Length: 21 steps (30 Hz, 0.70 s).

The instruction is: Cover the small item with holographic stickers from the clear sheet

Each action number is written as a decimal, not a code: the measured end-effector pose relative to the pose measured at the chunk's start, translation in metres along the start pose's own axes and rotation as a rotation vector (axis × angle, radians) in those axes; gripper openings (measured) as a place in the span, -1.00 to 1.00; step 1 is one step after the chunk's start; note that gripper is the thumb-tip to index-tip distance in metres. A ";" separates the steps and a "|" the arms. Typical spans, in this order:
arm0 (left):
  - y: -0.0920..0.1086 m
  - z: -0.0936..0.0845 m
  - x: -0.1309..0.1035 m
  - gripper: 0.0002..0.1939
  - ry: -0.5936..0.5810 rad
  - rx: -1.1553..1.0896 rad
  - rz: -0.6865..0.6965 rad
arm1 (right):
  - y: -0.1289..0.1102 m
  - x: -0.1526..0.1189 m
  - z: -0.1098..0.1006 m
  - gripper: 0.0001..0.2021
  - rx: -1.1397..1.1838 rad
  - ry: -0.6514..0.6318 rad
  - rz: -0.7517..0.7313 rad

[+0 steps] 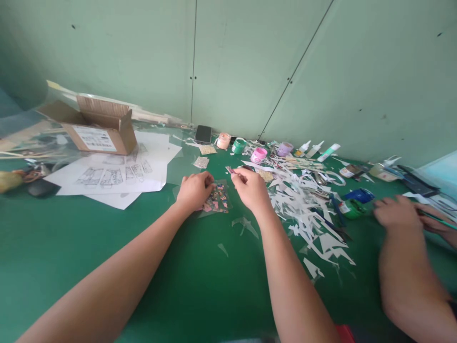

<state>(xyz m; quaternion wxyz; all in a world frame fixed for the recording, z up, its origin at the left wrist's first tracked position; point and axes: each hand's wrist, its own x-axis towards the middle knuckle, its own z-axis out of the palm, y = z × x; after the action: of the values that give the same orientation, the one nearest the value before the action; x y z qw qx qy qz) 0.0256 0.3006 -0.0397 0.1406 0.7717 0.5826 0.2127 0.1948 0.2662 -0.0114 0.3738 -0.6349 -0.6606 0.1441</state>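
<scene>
My left hand [194,191] rests on the table with its fingers curled over the left edge of a small multicoloured patterned sheet [218,199], which lies on clear film. Part of that sheet is hidden beneath the fingers. Just to the right and slightly above the table, my right hand [250,188] is closed in a pinch on a small pink piece [230,169]. Its exact kind is too small to make out. Beyond my hands lie two little bags of pale grains, the nearer bag [201,162] and the farther bag [207,149].
White paper scraps [307,209] spread to my right. Paint jars, the pink one [259,155] among them, and glue bottles [328,152] line the wall. An open cardboard box [103,131] stands on printed sheets [117,178] at left. Another person's hand [396,212] is at right.
</scene>
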 end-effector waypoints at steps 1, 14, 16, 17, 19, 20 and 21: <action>0.000 0.000 0.000 -0.84 -0.001 0.000 -0.001 | 0.001 0.000 0.001 -0.71 0.052 0.021 -0.023; 0.000 0.000 -0.001 -0.80 0.003 0.013 0.014 | 0.004 0.003 0.004 -0.68 0.248 0.198 -0.101; 0.001 -0.001 -0.001 -0.80 0.003 0.009 0.011 | 0.004 0.003 0.003 -0.65 0.218 0.224 -0.064; 0.001 -0.001 -0.001 -0.80 0.001 0.008 0.009 | 0.004 0.003 0.002 -0.63 0.208 0.233 -0.045; 0.001 -0.001 -0.001 -0.80 -0.003 0.011 0.006 | 0.005 0.004 0.000 -0.59 0.200 0.237 -0.007; 0.002 -0.001 -0.001 -0.80 -0.004 0.013 0.006 | 0.005 0.004 0.000 -0.56 0.202 0.232 0.013; 0.002 -0.001 -0.001 -0.79 -0.003 0.014 0.007 | 0.006 0.005 0.000 -0.53 0.208 0.223 0.031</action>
<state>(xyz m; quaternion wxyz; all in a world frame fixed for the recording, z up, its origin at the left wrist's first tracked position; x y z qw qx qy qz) 0.0263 0.2994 -0.0377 0.1353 0.7750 0.5813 0.2077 0.1998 0.2717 -0.0135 0.5064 -0.6148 -0.5867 0.1461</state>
